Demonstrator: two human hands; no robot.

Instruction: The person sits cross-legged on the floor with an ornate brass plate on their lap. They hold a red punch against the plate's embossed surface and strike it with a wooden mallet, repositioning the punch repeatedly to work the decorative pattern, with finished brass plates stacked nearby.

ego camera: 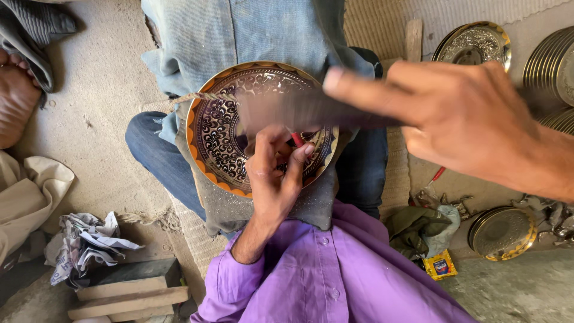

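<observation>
A round engraved plate (218,128) with an orange scalloped rim and dark patterned centre rests on a grey cloth (230,209) over knees in blue jeans. My left hand (272,176) lies on the plate's lower right part, its fingers pinched around a thin red-handled tool (297,139) that stands on the surface. My right hand (460,119) is raised above the plate's right side and grips a dark, motion-blurred striking tool (299,110) that reaches left across the plate. My purple shirt (335,275) fills the bottom.
Metal plates are stacked at the upper right (553,63), beside an engraved plate (475,42). Another plate (502,233) lies at the lower right near green cloth (418,227) and a yellow packet (439,265). Wooden blocks (128,293), crumpled paper (86,242) and another person's foot (15,96) are on the left.
</observation>
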